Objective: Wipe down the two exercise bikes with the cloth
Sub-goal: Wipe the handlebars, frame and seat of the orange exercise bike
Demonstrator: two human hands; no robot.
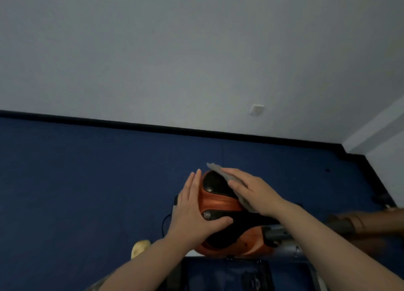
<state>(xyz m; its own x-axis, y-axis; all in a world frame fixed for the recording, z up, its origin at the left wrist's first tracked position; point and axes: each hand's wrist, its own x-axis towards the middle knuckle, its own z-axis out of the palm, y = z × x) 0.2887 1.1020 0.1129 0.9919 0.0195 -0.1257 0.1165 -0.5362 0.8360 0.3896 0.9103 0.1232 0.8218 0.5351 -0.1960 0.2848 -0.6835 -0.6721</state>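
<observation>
- Currently, head view: left hand (197, 205) laid flat, fingers straight, against the left side of the bike saddle (220, 203), apparently to steady it.
- Right hand (251, 190) pressing the grey cloth (220, 170) flat onto the saddle's right side, fingers extended, evidently mid-wipe.
- Saddle: orange and black, glossy, perforated patches; low centre of frame, above blue floor (76, 181).
</observation>
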